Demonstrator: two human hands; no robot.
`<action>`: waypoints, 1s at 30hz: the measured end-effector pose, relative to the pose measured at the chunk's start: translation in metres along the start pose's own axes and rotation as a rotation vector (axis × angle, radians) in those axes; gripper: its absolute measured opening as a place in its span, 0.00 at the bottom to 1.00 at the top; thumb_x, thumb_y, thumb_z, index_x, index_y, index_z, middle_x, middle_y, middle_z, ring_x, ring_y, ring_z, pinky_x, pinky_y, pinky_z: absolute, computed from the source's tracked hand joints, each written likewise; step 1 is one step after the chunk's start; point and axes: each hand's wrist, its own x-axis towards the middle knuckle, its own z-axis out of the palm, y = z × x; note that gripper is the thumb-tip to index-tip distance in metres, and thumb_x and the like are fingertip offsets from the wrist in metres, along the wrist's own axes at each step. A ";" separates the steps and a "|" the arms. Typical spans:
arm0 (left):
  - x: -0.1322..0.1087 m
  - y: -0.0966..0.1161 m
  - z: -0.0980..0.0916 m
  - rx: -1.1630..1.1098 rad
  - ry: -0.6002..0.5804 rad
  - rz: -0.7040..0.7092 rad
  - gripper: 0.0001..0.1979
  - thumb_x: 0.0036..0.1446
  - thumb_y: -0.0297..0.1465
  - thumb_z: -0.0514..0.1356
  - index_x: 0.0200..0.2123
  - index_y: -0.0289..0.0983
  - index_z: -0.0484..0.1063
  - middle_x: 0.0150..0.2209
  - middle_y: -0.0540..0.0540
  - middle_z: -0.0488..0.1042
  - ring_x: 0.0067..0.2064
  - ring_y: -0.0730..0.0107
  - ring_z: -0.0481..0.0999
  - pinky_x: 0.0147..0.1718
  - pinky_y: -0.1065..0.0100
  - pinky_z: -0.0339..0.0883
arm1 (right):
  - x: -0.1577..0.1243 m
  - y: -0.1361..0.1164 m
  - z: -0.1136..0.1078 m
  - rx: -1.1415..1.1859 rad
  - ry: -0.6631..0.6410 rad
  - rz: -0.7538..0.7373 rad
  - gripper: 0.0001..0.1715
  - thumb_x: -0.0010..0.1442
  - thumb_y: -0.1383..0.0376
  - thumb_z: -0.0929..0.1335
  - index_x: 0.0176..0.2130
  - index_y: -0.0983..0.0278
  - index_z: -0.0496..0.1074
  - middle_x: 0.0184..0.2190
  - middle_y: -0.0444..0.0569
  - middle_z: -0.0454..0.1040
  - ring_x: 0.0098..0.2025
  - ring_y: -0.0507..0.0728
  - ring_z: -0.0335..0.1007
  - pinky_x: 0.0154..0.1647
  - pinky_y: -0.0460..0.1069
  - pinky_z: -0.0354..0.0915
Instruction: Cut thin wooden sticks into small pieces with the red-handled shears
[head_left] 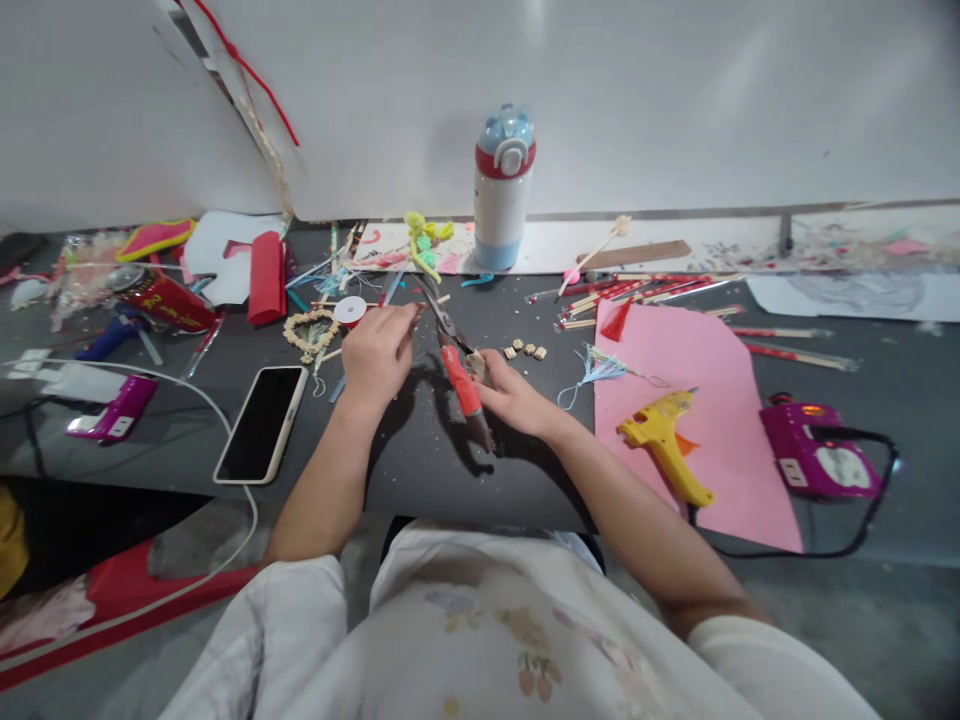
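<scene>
My right hand is closed around a pair of pliers with a red-covered handle, jaws pointing away from me. My left hand is pinched on a thin wooden stick, whose end shows at the jaws. Whether the jaws touch the stick I cannot tell. Several short cut wooden pieces lie just beyond my right hand. A heart-shaped ring of small wooden pieces and a white-faced spool lie left of my left hand.
A water bottle stands at the back. On the right, a yellow glue gun rests on pink paper, beside a purple power box. Wrapped chopsticks lie behind. A phone and red can are on the left.
</scene>
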 end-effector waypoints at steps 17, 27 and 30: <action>0.001 -0.001 -0.001 0.009 -0.023 0.005 0.17 0.58 0.27 0.48 0.46 0.38 0.72 0.39 0.45 0.77 0.44 0.65 0.74 0.43 0.65 0.65 | 0.000 0.000 -0.002 0.005 0.012 0.012 0.23 0.62 0.48 0.55 0.43 0.63 0.59 0.42 0.51 0.67 0.45 0.56 0.63 0.50 0.55 0.60; 0.002 0.004 -0.004 0.034 -0.057 0.013 0.17 0.60 0.29 0.48 0.48 0.38 0.71 0.41 0.44 0.77 0.45 0.64 0.74 0.43 0.65 0.65 | -0.001 -0.003 -0.009 0.045 -0.085 0.062 0.41 0.51 0.35 0.60 0.47 0.65 0.60 0.45 0.55 0.67 0.48 0.62 0.64 0.49 0.59 0.60; 0.002 0.004 -0.005 0.022 -0.071 -0.001 0.17 0.60 0.29 0.48 0.48 0.38 0.71 0.41 0.44 0.77 0.45 0.64 0.73 0.43 0.65 0.64 | 0.000 0.000 -0.009 0.053 -0.117 0.093 0.39 0.51 0.38 0.63 0.48 0.66 0.60 0.44 0.54 0.68 0.45 0.61 0.65 0.47 0.57 0.61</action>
